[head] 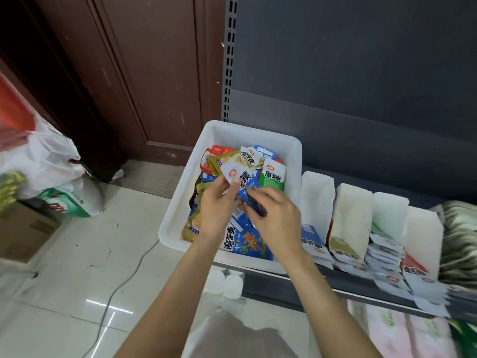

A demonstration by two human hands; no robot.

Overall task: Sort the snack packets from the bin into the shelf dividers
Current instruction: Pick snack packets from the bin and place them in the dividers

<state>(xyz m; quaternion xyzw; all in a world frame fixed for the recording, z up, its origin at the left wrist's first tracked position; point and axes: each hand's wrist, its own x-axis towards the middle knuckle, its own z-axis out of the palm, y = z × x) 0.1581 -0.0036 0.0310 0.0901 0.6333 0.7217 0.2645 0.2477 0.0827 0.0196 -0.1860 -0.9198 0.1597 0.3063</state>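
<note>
Shelf: grey metal shelf [322, 276] carrying white plastic bin [180, 202].
Grip: left hand [215, 210] and right hand [276, 218] both pinching blue-and-white foil snack packet [242, 180].
Handling: likely light, slippery, crinkly; hold by its sealed edge.

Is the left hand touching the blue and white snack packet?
Touching. The head view shows the left hand pinching the blue and white snack packet with its thumb on top.
</note>
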